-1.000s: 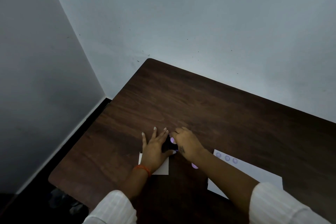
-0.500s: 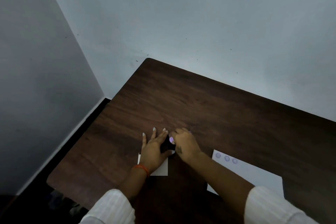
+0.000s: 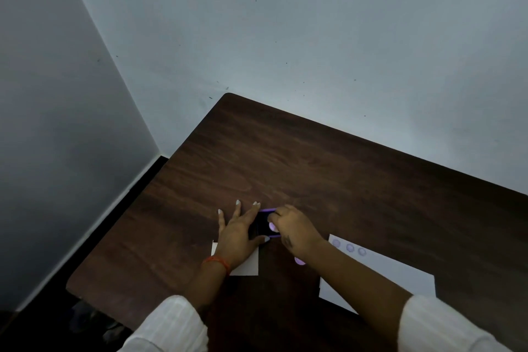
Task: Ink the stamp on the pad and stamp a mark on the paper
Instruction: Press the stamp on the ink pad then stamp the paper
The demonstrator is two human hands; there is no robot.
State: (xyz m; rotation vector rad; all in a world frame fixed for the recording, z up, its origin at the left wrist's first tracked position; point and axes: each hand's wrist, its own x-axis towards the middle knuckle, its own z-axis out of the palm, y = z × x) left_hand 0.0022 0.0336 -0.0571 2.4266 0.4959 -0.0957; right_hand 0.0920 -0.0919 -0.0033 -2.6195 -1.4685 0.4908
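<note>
1. So, left hand (image 3: 238, 233) spread flat, fingers apart, pressing down beside and partly over the ink pad (image 3: 264, 224). Probably there to keep the pad from skating on the slick table (image 3: 314, 168).
2. Right hand (image 3: 294, 230) curled over the pad, fingers bunched together on something small, most likely the stamp (image 3: 272, 226). Only a pale purple round bit showing between the knuckles, so can't tell how tight the grip is or whether it's touching the ink.
3. Looks like the inking step, nothing pressed on paper in this go yet.
4. Paper (image 3: 394, 274) lying just right of the right forearm, 3 faint round purple marks (image 3: 350, 248) lined up near its far edge. Plenty of blank white below those for another mark.
5. Smaller white card (image 3: 248, 264) tucked under the left wrist, doing nothing obvious.
6. Another purple blob (image 3: 299, 260) peeking out under the right wrist, too hidden to identify.
7. Room-wise: big bare stretch of table toward the wall, short hop from pad to paper, no clutter in between. Table's left edge well clear of both hands.
</note>
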